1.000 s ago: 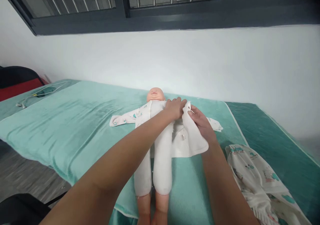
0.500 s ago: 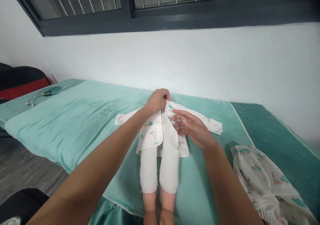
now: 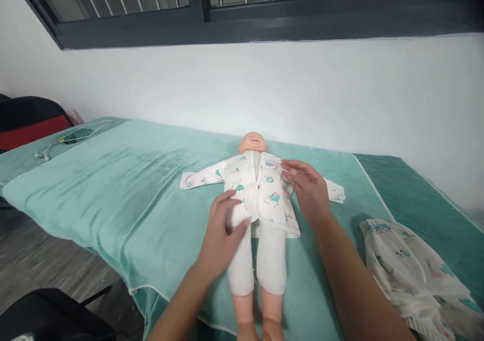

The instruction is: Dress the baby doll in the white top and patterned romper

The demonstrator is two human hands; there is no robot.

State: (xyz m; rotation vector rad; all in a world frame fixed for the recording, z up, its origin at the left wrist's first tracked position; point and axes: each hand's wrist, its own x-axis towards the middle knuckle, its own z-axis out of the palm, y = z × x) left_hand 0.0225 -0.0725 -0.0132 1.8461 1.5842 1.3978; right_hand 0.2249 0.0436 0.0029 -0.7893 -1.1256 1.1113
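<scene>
A baby doll (image 3: pixel 252 142) lies on its back on the green sheet, its sleeves stretched out to both sides. It wears a white printed baby jacket (image 3: pixel 269 189), whose front edges meet down the middle with a narrow gap near the neck. White cloth covers its legs (image 3: pixel 271 260) down to about the shins. My left hand (image 3: pixel 223 230) is at the jacket's lower left edge, fingers and thumb spread apart. At the jacket's right side is my right hand (image 3: pixel 308 184), fingers extended by the chest and sleeve; whether they touch the cloth is unclear.
Folded printed baby clothing (image 3: pixel 408 265) lies on the right of the bed. A green sheet (image 3: pixel 159 205) covers the bed, which meets a white wall. A cord with a small green item (image 3: pixel 73 136) lies far left, near a black-and-red chair (image 3: pixel 34 121). A black seat (image 3: pixel 53 310) stands lower left.
My left hand has left the collar and come down to the jacket's lower left edge, uncovering the doll's head. The jacket's right front panel now lies across the chest. My right hand has opened out.
</scene>
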